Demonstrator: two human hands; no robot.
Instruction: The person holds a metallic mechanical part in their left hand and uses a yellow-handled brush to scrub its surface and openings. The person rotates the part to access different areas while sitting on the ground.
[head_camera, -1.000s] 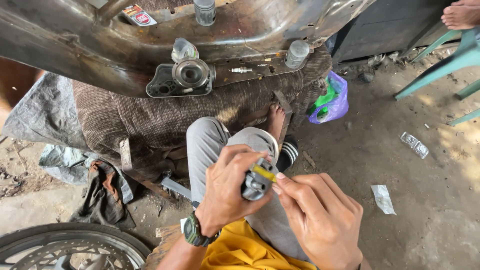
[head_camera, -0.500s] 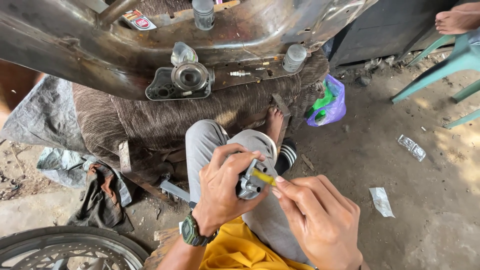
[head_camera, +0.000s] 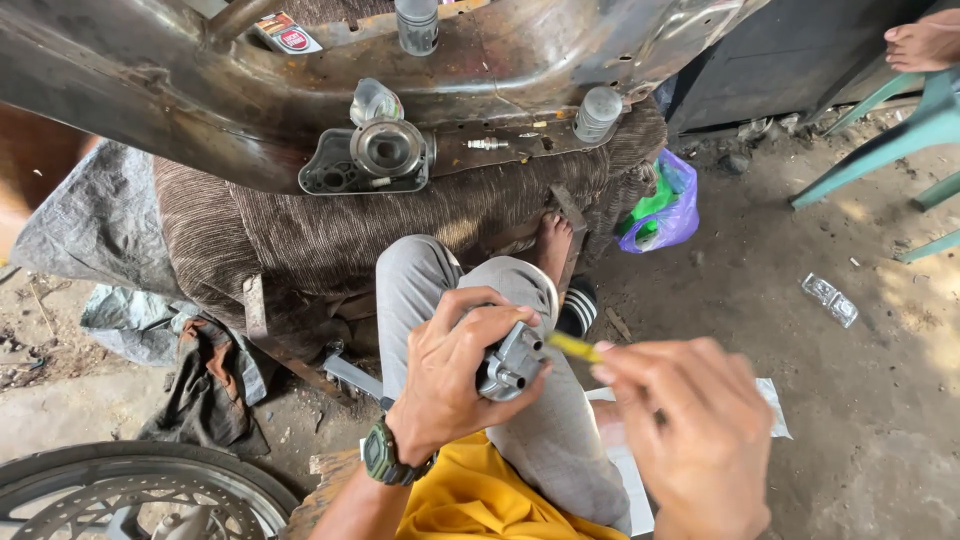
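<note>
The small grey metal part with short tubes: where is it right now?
In the head view, the small grey metal part sits low centre, gripped in the left hand above the grey-trousered knee, with the right hand's thin yellow tool just beside it.

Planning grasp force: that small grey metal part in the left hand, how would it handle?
The metal part looks cast and solid, so probably rigid and heavy for its size. Its stubby ports and lumpy shape suggest it won't roll. The left hand wraps it fully, hinting at awkward edges.

Right hand (head_camera: 690, 440) – yellow tool (head_camera: 573, 346) – drawn off the part (head_camera: 510, 362).
</note>
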